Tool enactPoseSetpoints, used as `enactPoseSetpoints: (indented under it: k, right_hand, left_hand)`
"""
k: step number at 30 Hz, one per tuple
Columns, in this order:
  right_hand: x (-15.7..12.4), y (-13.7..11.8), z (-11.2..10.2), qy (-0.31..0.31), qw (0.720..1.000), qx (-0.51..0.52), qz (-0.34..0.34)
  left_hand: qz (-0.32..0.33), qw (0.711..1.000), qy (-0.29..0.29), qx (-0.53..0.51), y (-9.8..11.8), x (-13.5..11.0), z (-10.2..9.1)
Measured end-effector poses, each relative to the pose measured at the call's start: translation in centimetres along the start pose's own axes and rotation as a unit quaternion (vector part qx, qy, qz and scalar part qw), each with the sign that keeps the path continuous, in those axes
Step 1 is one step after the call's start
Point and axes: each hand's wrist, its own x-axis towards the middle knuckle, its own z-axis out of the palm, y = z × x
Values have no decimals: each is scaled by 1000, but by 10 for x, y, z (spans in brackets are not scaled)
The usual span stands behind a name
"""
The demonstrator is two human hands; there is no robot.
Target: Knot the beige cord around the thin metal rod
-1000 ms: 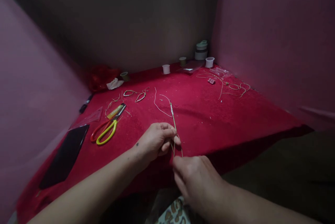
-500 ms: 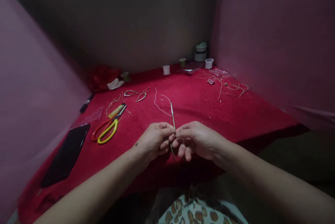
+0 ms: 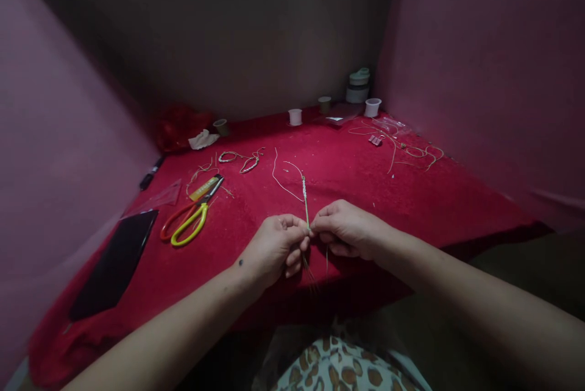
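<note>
A thin braided green-and-white cord (image 3: 304,201) runs from the red cloth (image 3: 411,202) back to my fingers, its loose ends hanging below them over the table's near edge. My left hand (image 3: 277,246) pinches the cord between thumb and fingers. My right hand (image 3: 343,229) is closed in a pinch on the same cord, fingertip to fingertip with the left. A pale loose strand (image 3: 278,175) trails from the cord's far end across the cloth.
Orange and yellow scissors (image 3: 188,225) lie at the left, beside a black flat slab (image 3: 115,263) and a clear plastic bag (image 3: 155,199). Finished cord pieces (image 3: 240,161), small cups (image 3: 295,116), stacked tape rolls (image 3: 358,86) and tangled cords (image 3: 411,150) sit further back. Pink walls close both sides.
My right hand rose from below the table's edge to meet the left at the cord, and now both pinch it close together. The view shifted slightly.
</note>
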Motion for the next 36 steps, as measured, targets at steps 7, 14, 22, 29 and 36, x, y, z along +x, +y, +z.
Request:
enactPoseSetpoints:
  k: [7,14,22,29,36]
  right_hand:
    - [8,1,-5,-15,1000,-4,-17]
    - [6,-3,0,-7,999,33,-21]
    - [6,-1,-2,-21,998,42,-29]
    - [5,-4,-5,-30,999,26,-9]
    - [7,-2,-6,-30,999,18,-18]
  left_hand:
    - [10,1000,2,16,-2,0,-1]
    - [13,1000,-26,0,-1,4,-7]
    - [-26,997,-71,-23,-2,7,-21]
    - [-7,999,-48,1,-4,6,-19]
    - [-12,999,-14,40,4,2,-13]
